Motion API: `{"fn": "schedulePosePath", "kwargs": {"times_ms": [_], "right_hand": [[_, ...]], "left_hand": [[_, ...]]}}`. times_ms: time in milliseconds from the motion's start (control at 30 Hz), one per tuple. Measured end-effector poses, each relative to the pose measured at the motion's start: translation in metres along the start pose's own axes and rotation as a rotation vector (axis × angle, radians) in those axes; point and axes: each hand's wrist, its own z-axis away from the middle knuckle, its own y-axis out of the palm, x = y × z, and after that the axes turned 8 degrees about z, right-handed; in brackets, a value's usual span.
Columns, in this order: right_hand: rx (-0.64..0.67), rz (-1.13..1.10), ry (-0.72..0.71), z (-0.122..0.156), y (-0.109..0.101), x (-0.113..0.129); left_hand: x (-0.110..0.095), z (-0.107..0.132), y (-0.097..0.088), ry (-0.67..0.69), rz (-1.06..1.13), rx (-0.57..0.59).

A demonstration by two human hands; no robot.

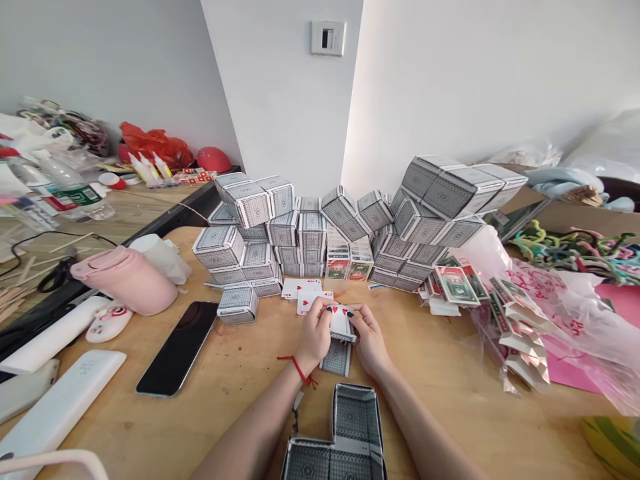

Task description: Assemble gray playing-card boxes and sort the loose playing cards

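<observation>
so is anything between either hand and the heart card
Nothing visible: the left hand and right hand hold the heart card from either side. A face-down card lies nearer the wearer, not between them.

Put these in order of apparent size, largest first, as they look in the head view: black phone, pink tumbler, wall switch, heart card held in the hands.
1. Pink tumbler and black phone: too close to rank.
2. Wall switch.
3. Heart card: partly covered; its visible part looks smallest.
</observation>
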Motion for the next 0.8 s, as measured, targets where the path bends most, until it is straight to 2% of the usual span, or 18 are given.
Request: {"fn": "schedulePosePath", "kwargs": {"times_ms": [400,533,800], "right_hand": [[0.002,0.048,-0.04,-0.002,-0.003,0.0],[-0.034,0.072,-0.074,-0.001,-0.002,-0.001],[0.046,-0.062,0.028,0.002,0.002,0.005]], "left_hand": [[-0.005,0.002,0.0,0.105,-0.108,-0.003],[-0.008,0.002,-0.001,0.138,-0.145,0.009],[-0.007,0.002,-0.015,0.17,-0.204,0.116]]}}
